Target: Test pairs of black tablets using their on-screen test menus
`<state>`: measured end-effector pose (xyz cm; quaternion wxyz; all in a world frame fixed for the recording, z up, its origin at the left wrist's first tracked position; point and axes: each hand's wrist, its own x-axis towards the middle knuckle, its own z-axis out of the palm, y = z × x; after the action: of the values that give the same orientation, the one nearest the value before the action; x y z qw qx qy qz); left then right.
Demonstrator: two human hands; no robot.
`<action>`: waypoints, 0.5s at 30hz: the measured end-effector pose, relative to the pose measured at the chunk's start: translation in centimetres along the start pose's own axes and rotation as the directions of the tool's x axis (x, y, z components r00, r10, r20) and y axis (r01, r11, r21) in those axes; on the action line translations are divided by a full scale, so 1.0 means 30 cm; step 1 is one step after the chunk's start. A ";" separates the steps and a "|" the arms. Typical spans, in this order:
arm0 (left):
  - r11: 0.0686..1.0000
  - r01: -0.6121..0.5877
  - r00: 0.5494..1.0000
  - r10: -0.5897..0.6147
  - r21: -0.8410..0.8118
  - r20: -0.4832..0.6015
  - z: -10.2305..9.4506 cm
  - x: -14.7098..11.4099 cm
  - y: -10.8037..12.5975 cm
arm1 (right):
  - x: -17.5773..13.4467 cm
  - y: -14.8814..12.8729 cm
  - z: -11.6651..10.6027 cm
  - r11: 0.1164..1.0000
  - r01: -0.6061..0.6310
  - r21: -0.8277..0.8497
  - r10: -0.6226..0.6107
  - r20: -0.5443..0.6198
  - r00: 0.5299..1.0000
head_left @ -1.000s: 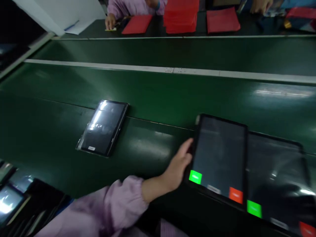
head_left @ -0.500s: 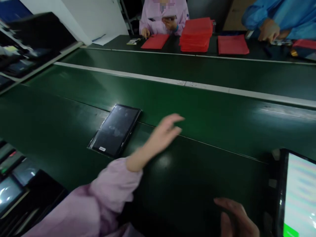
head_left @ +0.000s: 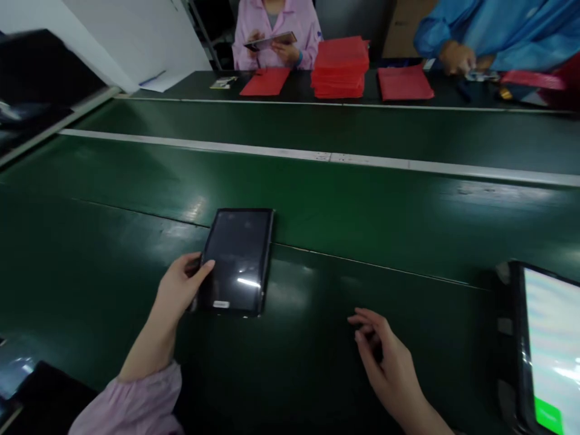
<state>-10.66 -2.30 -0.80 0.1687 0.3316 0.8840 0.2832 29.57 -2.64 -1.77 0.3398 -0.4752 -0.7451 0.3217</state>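
A dark tablet (head_left: 238, 254) in clear film, with a small white label near its lower edge, is on the green work surface (head_left: 290, 356) left of the middle. My left hand (head_left: 181, 284) grips its left edge, thumb on top of the screen and fingers at the side and below. To the right of the tablet and apart from it, my right hand (head_left: 385, 356) hovers over the surface, its fingers loosely curled and a gap showing between thumb and fingers. Nothing shows in that hand.
On the right stands a lit screen (head_left: 553, 326) with a green patch. Across a pale strip (head_left: 272, 150), a person in pink (head_left: 276, 30) holds a flat device; another in blue (head_left: 489, 36) works beside red sheets (head_left: 405, 83). A red stack (head_left: 339, 69) stands between them.
My left hand has moved left from the bare surface and taken hold of the tablet, which now lies straighter. My right hand has come further into view. The whole view has shifted.
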 end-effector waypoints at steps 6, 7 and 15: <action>0.972 -0.165 0.947 0.204 -0.168 0.249 0.149 -0.196 0.178 | 0.052 0.023 -0.058 0.986 -0.144 0.083 0.151 -0.088 0.985; 0.962 -0.190 0.923 0.244 -0.198 0.299 0.175 -0.238 0.207 | 0.051 0.033 -0.069 0.987 -0.151 0.059 0.158 -0.141 0.977; 0.894 -0.158 0.730 0.392 -0.420 0.560 0.298 -0.478 0.301 | -0.034 0.118 -0.085 0.958 -0.278 -0.069 0.203 -0.517 0.831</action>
<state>8.48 -3.02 -0.69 0.4657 0.5015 0.6515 0.3274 33.71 -1.97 -3.38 0.4449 -0.6556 -0.5851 0.1728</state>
